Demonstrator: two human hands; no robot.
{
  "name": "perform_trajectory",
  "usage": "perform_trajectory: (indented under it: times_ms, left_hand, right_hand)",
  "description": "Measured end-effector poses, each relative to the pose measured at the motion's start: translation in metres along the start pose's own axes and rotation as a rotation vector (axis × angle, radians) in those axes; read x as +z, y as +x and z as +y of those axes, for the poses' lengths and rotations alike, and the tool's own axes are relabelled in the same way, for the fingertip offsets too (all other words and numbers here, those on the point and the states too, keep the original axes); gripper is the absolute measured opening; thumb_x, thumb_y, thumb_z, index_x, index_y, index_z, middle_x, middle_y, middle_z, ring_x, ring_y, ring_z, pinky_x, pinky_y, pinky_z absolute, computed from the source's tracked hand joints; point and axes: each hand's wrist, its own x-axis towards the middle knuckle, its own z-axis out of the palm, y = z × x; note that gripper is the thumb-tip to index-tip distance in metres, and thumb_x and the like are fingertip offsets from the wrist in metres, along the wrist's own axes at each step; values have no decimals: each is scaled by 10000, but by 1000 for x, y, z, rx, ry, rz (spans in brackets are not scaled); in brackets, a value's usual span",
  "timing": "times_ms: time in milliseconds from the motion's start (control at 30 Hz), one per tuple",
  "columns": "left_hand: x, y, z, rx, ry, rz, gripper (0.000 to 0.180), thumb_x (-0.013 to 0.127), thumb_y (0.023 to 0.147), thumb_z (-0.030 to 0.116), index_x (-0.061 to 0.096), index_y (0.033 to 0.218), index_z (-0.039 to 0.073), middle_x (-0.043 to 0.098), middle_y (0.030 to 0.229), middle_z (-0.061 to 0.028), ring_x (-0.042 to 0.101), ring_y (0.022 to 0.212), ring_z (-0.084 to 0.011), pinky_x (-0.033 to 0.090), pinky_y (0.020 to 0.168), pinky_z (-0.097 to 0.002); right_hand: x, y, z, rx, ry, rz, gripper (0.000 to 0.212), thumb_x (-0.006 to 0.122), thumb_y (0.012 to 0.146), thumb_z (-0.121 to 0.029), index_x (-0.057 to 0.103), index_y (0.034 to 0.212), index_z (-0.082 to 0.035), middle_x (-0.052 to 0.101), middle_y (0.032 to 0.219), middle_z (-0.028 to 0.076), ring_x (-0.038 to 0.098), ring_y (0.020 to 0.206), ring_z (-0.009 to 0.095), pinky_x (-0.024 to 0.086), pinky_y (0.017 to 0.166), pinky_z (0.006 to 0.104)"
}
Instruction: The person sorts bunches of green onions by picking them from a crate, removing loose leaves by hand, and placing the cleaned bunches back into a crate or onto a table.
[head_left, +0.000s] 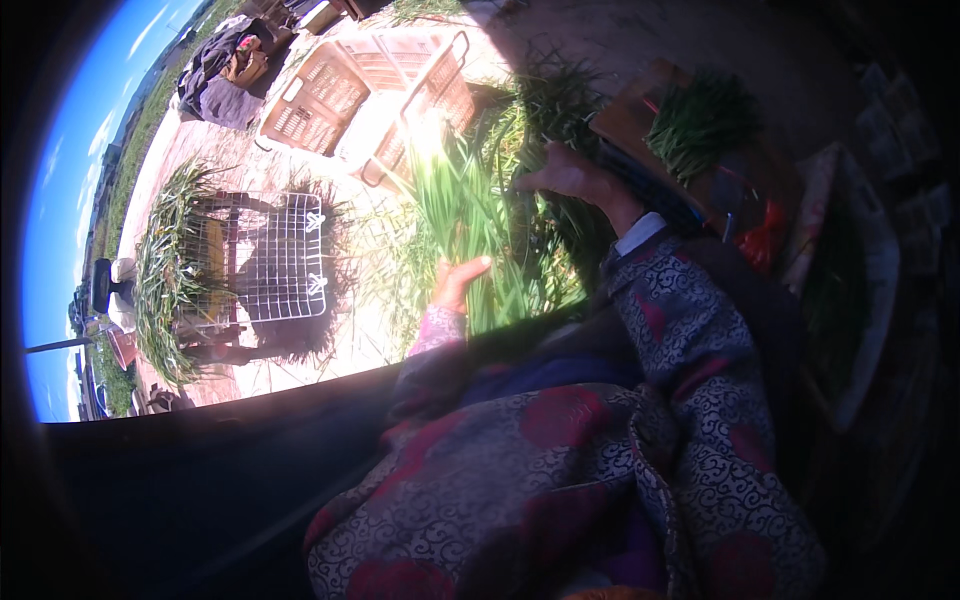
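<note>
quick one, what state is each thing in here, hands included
left hand: closed around upright green leaves
held green leaves: gathered, upper part bright with glare
right hand: at the leafy pile, grip unclear
leafy pile: loose, tangled
plastic crate: open-topped, partly washed out by sun
white wire grid: leafy stalks heaped over its left side
green bunch: lying gathered
red plastic: crumpled

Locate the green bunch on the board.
In the head view, the green bunch lies at upper right on the board, right of the right hand, beyond the red plastic.
</note>
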Motion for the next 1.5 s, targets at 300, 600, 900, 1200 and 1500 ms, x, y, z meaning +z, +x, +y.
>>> perform_trajectory:
  times_ms: [300,600,900,1200,1500]
  left_hand:
    - [-29,-8,26,-119,-47,145,127,727,863,133,665,897,28,647,692,-41,617,560,-169,530,538,-300]
    - [-25,2,-6,-117,-90,-31,228,700,858,23,671,1072,-49,701,831,-95,681,704,-176,598,678,-324]
    - [-2,1,11,-77,-24,-106,463,687,832,-39,572,1281,-50,714,1062,-165,695,988,-243,597,848,-417]
    - [14,-13,21,-15,158,-104,409,735,808,-5,597,1191,-30,712,931,-125,624,630,-158,537,585,-288]
    - [6,-12,30,-20,46,14,249,726,863,67,629,1076,-20,652,757,-64,581,541,-142,495,500,-258]
  right_hand:
    - [-73,-8,-1,49,503,-22,349,806,816,-334,677,880,-16,673,733,66,610,528,166,508,530,310]
    - [12,1,-4,92,507,62,497,801,832,-308,608,1172,0,669,971,88,625,802,161,509,707,330]
    - [-32,21,66,121,-609,446,268,678,904,-290,652,1030,-55,689,822,83,658,723,219,528,651,352]
    - [2,-5,-21,128,267,151,389,813,770,-362,692,920,-25,673,745,52,623,623,183,494,602,350]
    - [-7,15,19,102,138,36,248,752,781,-250,701,894,-34,676,776,102,634,688,241,510,620,382]
